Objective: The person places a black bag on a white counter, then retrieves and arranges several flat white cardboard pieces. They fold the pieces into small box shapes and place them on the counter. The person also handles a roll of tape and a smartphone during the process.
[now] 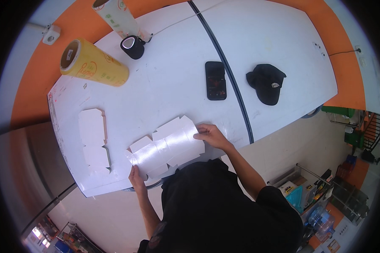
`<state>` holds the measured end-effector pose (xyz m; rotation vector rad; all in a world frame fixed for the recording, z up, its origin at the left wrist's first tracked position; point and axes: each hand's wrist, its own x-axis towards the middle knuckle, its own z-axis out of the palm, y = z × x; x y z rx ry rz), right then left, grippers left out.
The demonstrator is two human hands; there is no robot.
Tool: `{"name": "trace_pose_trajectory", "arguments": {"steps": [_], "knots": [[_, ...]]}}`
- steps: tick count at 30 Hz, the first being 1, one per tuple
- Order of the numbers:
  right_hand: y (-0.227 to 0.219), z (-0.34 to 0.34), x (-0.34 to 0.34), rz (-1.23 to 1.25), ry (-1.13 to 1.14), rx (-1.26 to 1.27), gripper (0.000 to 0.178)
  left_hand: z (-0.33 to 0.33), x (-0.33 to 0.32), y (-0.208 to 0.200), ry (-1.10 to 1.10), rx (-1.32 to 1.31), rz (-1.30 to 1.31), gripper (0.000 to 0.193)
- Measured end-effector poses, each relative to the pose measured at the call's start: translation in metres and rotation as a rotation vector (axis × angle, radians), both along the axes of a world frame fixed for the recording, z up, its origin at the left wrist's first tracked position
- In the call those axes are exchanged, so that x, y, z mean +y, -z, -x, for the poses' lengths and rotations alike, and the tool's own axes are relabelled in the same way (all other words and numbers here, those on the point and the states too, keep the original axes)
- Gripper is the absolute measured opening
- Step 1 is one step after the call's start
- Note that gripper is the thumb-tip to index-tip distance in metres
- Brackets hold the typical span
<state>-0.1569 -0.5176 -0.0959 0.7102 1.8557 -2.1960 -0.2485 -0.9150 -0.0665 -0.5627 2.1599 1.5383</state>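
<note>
A flat, unfolded cardboard box blank point(166, 145), white and glossy with notched flaps along its edges, lies at the table's near edge in front of me. My left hand point(137, 178) pinches its lower left corner. At its upper right end, my right hand point(211, 135) grips the edge between thumb and fingers. To the left rest more white box blanks point(93, 139), lying flat with brownish edges showing; neither hand touches them.
On the white table point(169, 84) stand a yellow film roll point(98, 67), a paler roll point(118, 19) and a small black speaker point(133, 47) with a cable. A black phone point(215, 81) and black cap point(267, 83) lie either side of a dark strip point(223, 59).
</note>
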Motion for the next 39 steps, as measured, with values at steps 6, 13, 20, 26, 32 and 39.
{"name": "trace_pose_trajectory", "arguments": {"steps": [6,13,20,26,32,39], "knots": [[0.002,-0.001,0.002,0.022,-0.019,0.002,0.042,0.008,-0.008,0.016,-0.051,-0.069,0.064,0.036],[0.004,0.0,0.001,-0.037,-0.015,-0.009,0.044,0.015,-0.009,0.024,-0.002,-0.055,0.014,0.038],[-0.001,0.001,0.005,-0.041,-0.045,-0.016,0.044,0.011,0.0,0.035,-0.318,-0.138,-0.149,0.04],[0.003,0.002,0.005,-0.015,-0.044,-0.032,0.046,0.01,-0.03,0.059,-0.059,-0.162,0.072,0.045],[0.004,0.001,0.005,-0.048,-0.042,-0.031,0.046,0.004,-0.009,0.048,-0.28,-0.107,-0.071,0.035],[0.006,0.002,0.006,-0.006,-0.047,-0.027,0.046,0.006,-0.011,0.053,-0.201,-0.041,0.021,0.03]]}}
